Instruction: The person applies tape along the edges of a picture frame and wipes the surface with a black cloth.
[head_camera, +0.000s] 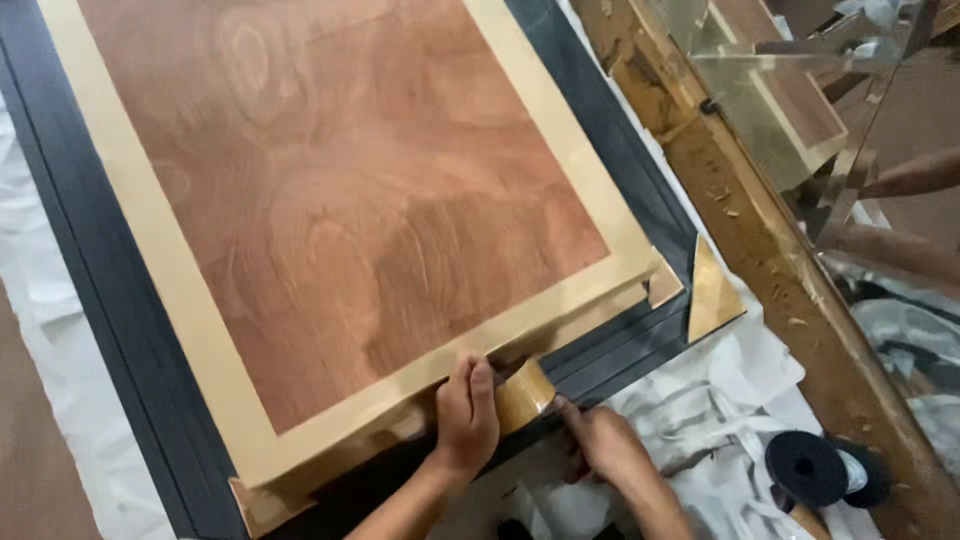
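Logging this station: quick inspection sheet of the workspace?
Surface: white sheeting under the work.
Job's things: wooden backing board in dark frame, tan tape along the edges; tape roll at the near edge.
Clutter: black roll on the sheeting.
Hands: left hand pressing tape; right hand at the roll.
Cables: nothing seen.
Surroundings: rough wooden beam; another person's arm beyond it.

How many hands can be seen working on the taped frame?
2: the left hand presses the tan tape on the frame's near edge; the right hand holds the tape roll beside it.
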